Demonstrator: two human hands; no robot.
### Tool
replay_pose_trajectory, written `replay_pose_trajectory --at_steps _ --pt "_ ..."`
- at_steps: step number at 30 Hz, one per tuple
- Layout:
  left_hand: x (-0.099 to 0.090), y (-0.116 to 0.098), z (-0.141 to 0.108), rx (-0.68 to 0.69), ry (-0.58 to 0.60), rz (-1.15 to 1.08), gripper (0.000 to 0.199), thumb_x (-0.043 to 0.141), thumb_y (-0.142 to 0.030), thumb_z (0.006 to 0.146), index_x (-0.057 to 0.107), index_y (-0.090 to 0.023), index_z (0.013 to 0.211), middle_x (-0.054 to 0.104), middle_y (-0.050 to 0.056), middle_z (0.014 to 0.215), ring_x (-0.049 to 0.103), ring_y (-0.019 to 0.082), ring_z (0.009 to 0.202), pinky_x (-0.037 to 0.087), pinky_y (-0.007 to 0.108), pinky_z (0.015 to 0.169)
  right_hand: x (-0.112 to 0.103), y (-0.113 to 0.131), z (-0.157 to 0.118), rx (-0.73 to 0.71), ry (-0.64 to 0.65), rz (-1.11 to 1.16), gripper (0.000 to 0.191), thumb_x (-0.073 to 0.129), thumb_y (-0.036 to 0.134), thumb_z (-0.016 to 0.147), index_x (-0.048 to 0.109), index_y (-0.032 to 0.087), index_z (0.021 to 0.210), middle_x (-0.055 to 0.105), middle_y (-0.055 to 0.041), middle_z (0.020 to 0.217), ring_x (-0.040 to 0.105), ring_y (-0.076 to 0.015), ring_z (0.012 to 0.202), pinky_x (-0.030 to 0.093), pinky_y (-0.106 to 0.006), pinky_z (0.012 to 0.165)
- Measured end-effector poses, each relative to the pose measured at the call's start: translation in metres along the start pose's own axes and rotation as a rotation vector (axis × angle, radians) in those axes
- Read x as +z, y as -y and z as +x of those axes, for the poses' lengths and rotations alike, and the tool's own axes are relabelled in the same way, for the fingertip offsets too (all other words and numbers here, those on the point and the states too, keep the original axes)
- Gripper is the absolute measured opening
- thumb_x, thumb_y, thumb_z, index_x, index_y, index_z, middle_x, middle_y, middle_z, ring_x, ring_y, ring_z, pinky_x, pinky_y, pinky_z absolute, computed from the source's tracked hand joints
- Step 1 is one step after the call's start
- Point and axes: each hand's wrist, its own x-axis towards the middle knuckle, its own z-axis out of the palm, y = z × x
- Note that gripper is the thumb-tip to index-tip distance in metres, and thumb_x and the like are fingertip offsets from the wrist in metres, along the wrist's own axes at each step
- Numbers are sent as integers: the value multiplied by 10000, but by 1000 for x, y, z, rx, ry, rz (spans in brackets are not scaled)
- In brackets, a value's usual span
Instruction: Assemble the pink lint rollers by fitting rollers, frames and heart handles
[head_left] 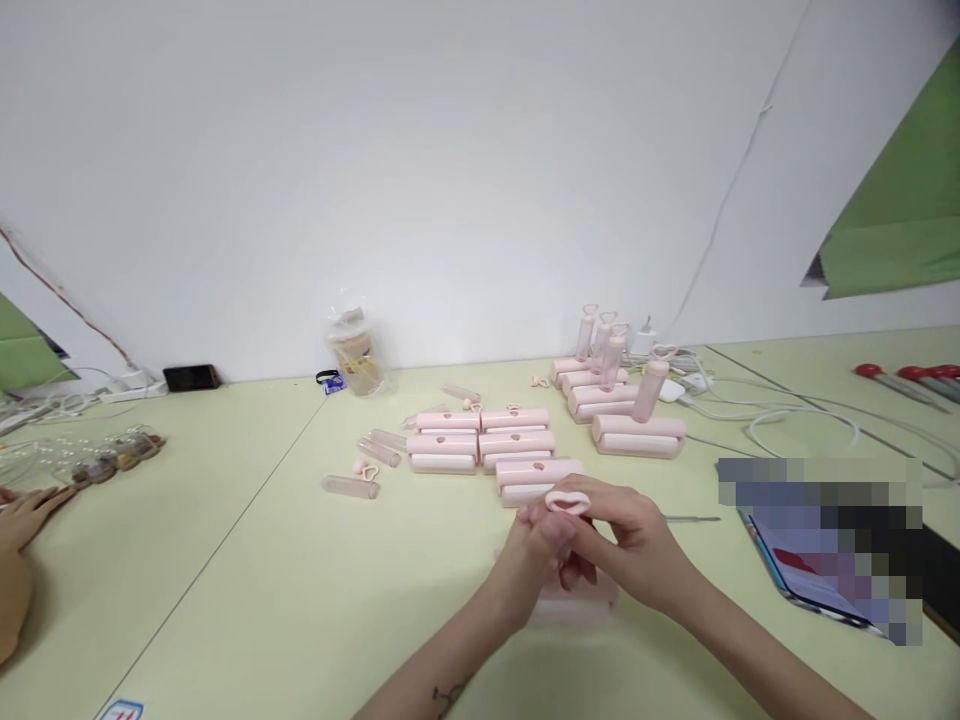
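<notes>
My left hand (536, 550) and my right hand (637, 535) are closed together around a pink heart-loop handle (568, 503). Only its heart-shaped top shows above my fingers. Just below my hands lies a blurred pink-and-white roller body (577, 605), partly covered by them; whether the handle touches it, I cannot tell. Beyond my knuckles sits another pink roller body (517, 480) with a hole in its top. A thin metal rod (694, 519) sticks out past my right hand, its other end hidden.
Several pink roller bodies (442, 450) stand in rows ahead, beside loose clear tubes (350, 486) and heart-loop caps (366, 470). Rollers with upright handles (651, 390) stand back right. White cables (787, 420), a phone (810, 560), a bagged cup (358, 355) and another person's hand (30, 515) surround them.
</notes>
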Motion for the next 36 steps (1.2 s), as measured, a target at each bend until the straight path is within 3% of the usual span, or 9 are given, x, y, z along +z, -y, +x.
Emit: replay_pose_trajectory --at_steps 3,8,14,21,24,27,29,36 --pt "9 -3 -1 -20 -78 -20 563 492 -734 624 437 -178 557 352 -56 450 285 58 394 203 211 391 4 -1 -3 -1 -62 30 237 459 280 891 676 229 813 649 -40 658 609 -171 573 487 -263 454" --pt "19 -8 0 -55 -240 -28 478 590 -633 591 397 -196 611 316 -77 481 259 55 418 188 211 399 7 -2 -5 -73 -118 -3 234 463 277 891 687 237 838 711 -61 770 657 -206 737 538 -310 610" --pt "22 -8 0 -27 -258 -42 461 601 -610 591 412 -192 640 369 -64 502 301 67 441 202 216 413 6 -4 -8 -95 -78 1 215 456 218 891 665 248 932 719 -60 873 648 -207 832 519 -309 675" --pt "19 1 0 4 -291 -60 543 574 -704 585 425 -196 706 349 -86 500 266 54 420 193 198 390 9 -4 -8 44 -25 44 239 402 305 917 627 223 911 658 -86 1051 587 -228 977 476 -352 816" --pt "16 2 -1 61 -273 23 569 562 -742 566 422 -196 638 310 -85 465 256 56 411 173 206 379 7 -7 -8 95 44 54 285 390 364 919 640 232 884 664 -70 1014 587 -219 981 481 -337 817" --pt "14 2 -1 116 -195 49 611 521 -795 542 396 -198 563 280 -84 441 239 50 390 169 212 367 -1 -7 -5 87 106 -30 272 469 398 875 619 234 1032 617 -84 1122 540 -242 1065 450 -371 881" --pt "13 5 -1 120 -178 44 639 478 -832 527 366 -203 515 269 -83 422 219 41 369 158 211 353 -7 -5 3 56 137 -111 311 524 364 840 577 233 1117 585 -88 1168 507 -250 1106 427 -388 911" --pt "8 19 4 114 -180 55 688 340 -871 567 285 -218 359 245 -58 315 222 39 290 112 225 317 -19 6 31 -64 402 -172 267 485 230 840 630 200 1062 596 -88 1132 527 -212 1068 429 -348 893"
